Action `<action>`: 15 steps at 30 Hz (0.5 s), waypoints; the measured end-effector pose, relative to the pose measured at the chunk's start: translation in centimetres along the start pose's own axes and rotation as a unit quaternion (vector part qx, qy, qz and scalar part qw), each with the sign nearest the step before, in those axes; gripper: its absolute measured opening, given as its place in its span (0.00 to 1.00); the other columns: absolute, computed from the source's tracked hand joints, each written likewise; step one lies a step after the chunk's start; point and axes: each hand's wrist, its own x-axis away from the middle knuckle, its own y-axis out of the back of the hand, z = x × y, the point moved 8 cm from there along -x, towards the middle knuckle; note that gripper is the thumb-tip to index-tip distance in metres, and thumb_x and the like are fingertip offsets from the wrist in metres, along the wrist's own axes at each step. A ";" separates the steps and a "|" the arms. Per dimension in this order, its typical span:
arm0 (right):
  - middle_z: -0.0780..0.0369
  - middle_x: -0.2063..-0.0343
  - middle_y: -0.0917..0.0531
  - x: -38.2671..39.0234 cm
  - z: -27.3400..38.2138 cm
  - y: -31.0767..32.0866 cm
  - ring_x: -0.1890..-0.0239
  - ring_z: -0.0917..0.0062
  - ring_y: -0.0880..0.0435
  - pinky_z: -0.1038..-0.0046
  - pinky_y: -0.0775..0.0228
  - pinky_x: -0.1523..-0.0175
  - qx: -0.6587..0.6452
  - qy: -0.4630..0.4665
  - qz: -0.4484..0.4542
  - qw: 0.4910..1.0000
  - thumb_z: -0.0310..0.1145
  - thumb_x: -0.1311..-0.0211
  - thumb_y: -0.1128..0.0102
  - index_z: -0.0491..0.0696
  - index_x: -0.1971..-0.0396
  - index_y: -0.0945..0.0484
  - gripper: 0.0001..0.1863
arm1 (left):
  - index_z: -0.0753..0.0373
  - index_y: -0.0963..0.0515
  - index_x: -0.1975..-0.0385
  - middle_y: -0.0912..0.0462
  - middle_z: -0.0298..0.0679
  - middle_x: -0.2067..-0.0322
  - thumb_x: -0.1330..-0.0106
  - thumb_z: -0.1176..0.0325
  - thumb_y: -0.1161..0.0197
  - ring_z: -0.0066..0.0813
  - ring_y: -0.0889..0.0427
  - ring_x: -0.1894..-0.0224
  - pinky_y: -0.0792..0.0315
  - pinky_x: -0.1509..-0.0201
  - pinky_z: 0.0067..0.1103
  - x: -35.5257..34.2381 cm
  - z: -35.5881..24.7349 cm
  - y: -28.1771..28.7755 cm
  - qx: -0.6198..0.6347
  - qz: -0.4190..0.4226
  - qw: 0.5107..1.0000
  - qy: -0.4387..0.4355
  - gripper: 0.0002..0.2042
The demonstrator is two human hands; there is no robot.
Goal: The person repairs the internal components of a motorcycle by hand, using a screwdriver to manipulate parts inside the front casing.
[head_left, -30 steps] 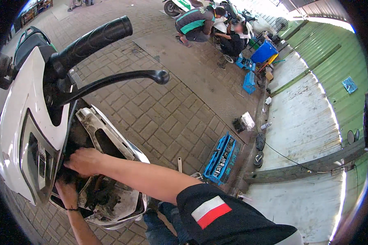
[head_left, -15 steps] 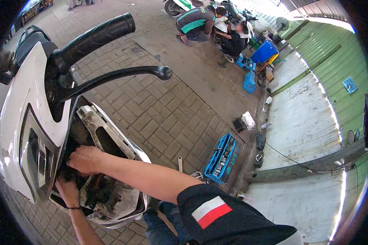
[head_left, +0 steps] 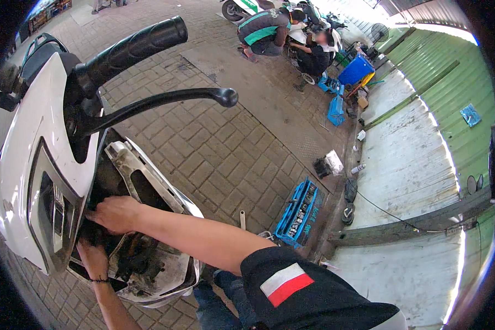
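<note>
Brick paving [head_left: 231,165] spread under the work, an open blue toolbox [head_left: 289,209] standing on it. White scooter [head_left: 14,203] occupied near left. Right hand [head_left: 114,214], fingers curled, and left hand [head_left: 93,259] both reached into the dark gap beside its headlamp panel [head_left: 52,212]; fingertips hidden, grip could not be told. Judgement: working by feel called for light, even force, one hand steadying, wrists clear of panel edges.
</note>
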 end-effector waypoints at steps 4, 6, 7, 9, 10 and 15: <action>0.56 0.73 0.21 -0.1 -1.2 -1.3 0.67 0.60 0.21 0.62 0.27 0.62 -0.036 -0.007 0.007 0.999 0.32 0.49 0.52 0.48 0.72 0.24 0.08 | 0.68 0.33 0.51 0.36 0.54 0.48 0.44 0.69 0.52 0.51 0.38 0.48 0.44 0.41 0.35 0.0 -0.8 0.2 0.027 0.040 0.998 0.042 0.20; 0.57 0.72 0.21 -0.3 -1.0 -1.3 0.66 0.60 0.21 0.62 0.27 0.62 -0.033 -0.001 0.000 0.999 0.32 0.50 0.51 0.48 0.72 0.23 0.08 | 0.68 0.33 0.52 0.34 0.54 0.50 0.45 0.70 0.51 0.51 0.36 0.49 0.43 0.43 0.36 -0.1 -0.5 0.2 0.036 0.001 0.999 0.022 0.19; 0.57 0.72 0.21 -0.2 -0.9 -1.3 0.66 0.61 0.21 0.63 0.27 0.61 -0.016 0.006 -0.004 1.000 0.32 0.49 0.51 0.48 0.73 0.23 0.08 | 0.68 0.32 0.53 0.32 0.53 0.53 0.46 0.71 0.50 0.52 0.35 0.51 0.41 0.45 0.36 -0.1 -0.3 -0.1 0.035 -0.036 0.999 -0.013 0.19; 0.57 0.71 0.21 -0.3 -0.3 -1.3 0.65 0.61 0.21 0.63 0.27 0.60 0.010 0.019 0.012 1.000 0.33 0.49 0.51 0.48 0.74 0.23 0.08 | 0.67 0.32 0.54 0.29 0.52 0.56 0.47 0.72 0.48 0.53 0.33 0.54 0.40 0.48 0.37 0.0 1.0 -0.8 0.029 -0.064 0.996 -0.062 0.18; 0.57 0.71 0.21 -0.5 0.0 -1.4 0.65 0.61 0.21 0.64 0.27 0.60 0.021 0.023 0.032 0.999 0.35 0.49 0.51 0.48 0.75 0.23 0.09 | 0.67 0.31 0.54 0.29 0.52 0.56 0.46 0.71 0.48 0.53 0.33 0.54 0.39 0.49 0.37 -0.1 1.9 -1.3 0.023 -0.056 0.995 -0.075 0.18; 0.57 0.71 0.21 -0.1 0.0 -1.1 0.64 0.61 0.21 0.64 0.27 0.59 0.026 0.015 0.032 0.999 0.39 0.53 0.45 0.47 0.75 0.23 0.11 | 0.66 0.26 0.58 0.32 0.54 0.50 0.44 0.66 0.52 0.50 0.36 0.48 0.46 0.42 0.42 0.0 2.3 -3.1 -0.024 0.015 0.999 -0.029 0.16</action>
